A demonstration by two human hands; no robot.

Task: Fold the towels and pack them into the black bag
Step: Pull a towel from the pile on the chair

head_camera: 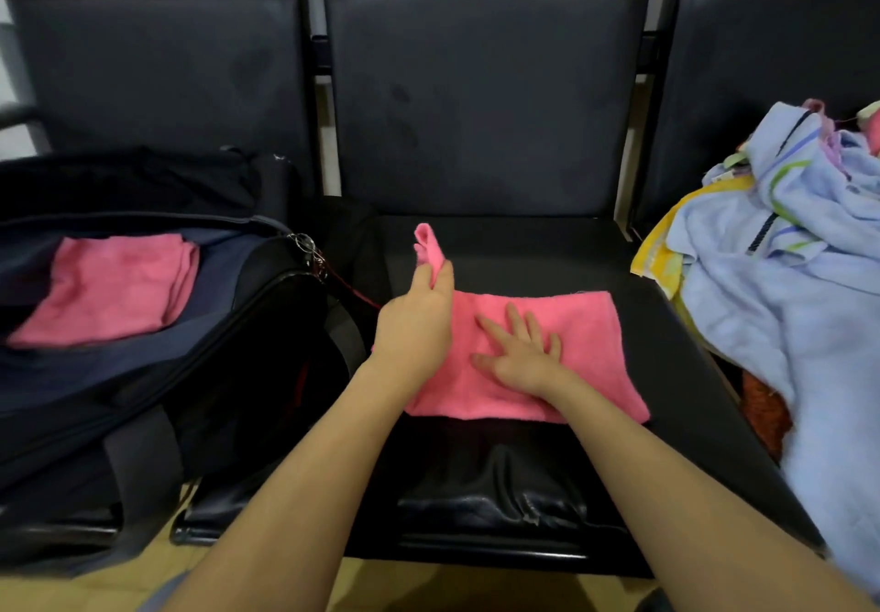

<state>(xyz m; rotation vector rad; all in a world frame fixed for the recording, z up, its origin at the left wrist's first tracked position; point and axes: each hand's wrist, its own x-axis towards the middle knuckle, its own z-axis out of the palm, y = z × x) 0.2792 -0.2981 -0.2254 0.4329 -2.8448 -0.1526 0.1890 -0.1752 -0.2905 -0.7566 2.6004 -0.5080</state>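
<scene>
A pink towel (pixel 562 354) of soft, nappy terry lies on the middle black seat (pixel 666 373), partly folded into a rough rectangle with a slightly frayed far edge. The right hand (pixel 524 354) rests flat on its centre, fingers straight and spread, palm pressing the cloth down. The left hand (pixel 414 321) pinches the towel's left corner between thumb and curled fingers and holds it lifted, so a narrow pink tip stands upright above the knuckles, clear of the seat. To the left, the black bag (pixel 228 325) sits unzipped on the neighbouring seat, its lining a dull grey-blue, a metal zipper pull glinting at its near corner; inside lies a folded pink towel (pixel 114 287), a flat squarish stack. To the right, on the third seat, a loose heap of towels (pixel 785 254) slumps: pale blue cloth with thin green, blue and dark stripes on top, yellow and orange fabric showing underneath. The seat is smooth, creased leatherette, with padded dark backrests (pixel 476 111) behind.
</scene>
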